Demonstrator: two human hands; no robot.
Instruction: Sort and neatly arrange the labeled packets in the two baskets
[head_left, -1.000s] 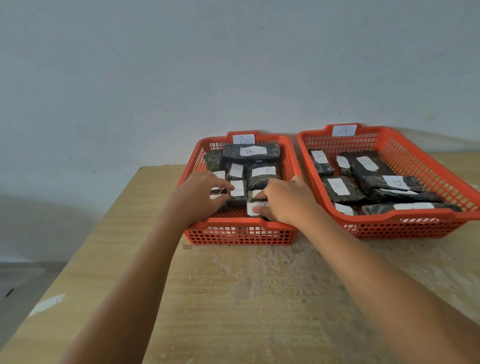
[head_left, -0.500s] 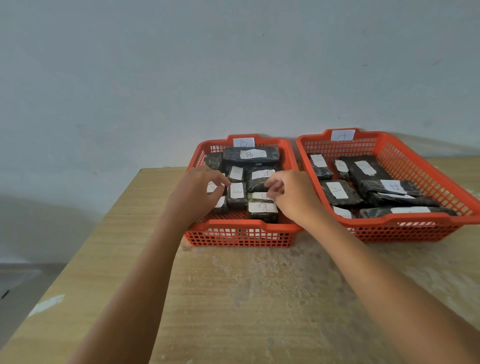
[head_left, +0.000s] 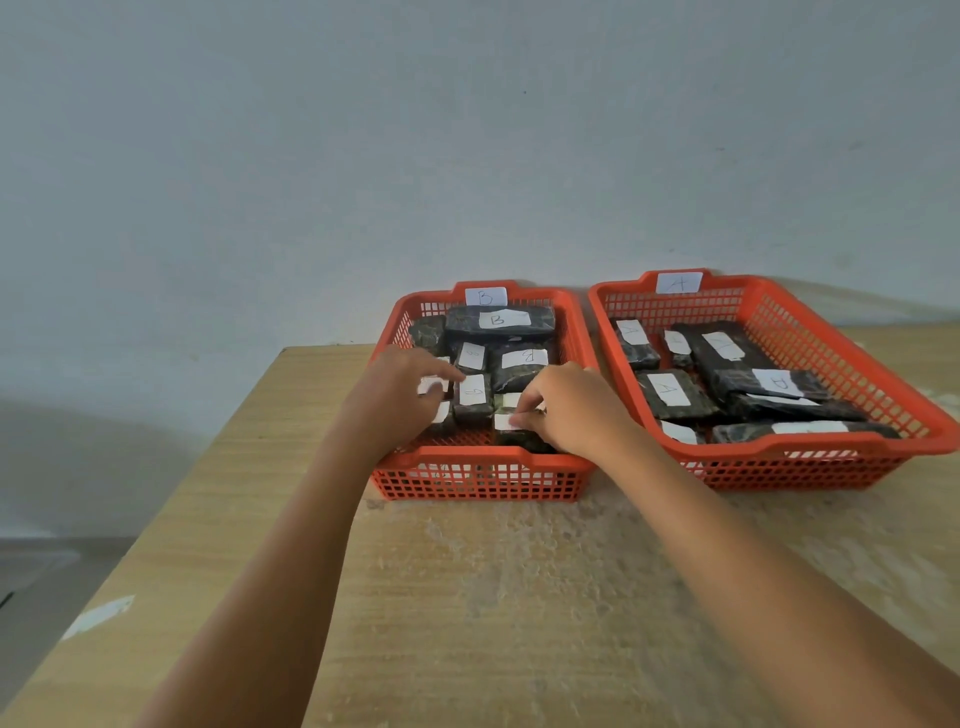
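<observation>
Two orange mesh baskets stand side by side on the wooden table. The left basket (head_left: 478, 475) carries a "B" tag and holds several dark packets with white B labels (head_left: 498, 322). The right basket (head_left: 789, 462) carries an "A" tag and holds several dark packets with A labels (head_left: 670, 395). My left hand (head_left: 400, 400) is inside the left basket, its fingers lying over the small packets on the left side. My right hand (head_left: 571, 410) pinches the front packet (head_left: 506, 422) near that basket's front rim.
The table (head_left: 493, 597) has a rough, worn patch in front of the baskets. Its left edge drops off to a grey floor. A pale wall rises close behind the baskets. A small white scrap (head_left: 98, 616) lies by the table's left edge.
My right hand has come back down from mid-basket onto the front packet near the rim. My left hand has stayed over the small packets on the left side.
</observation>
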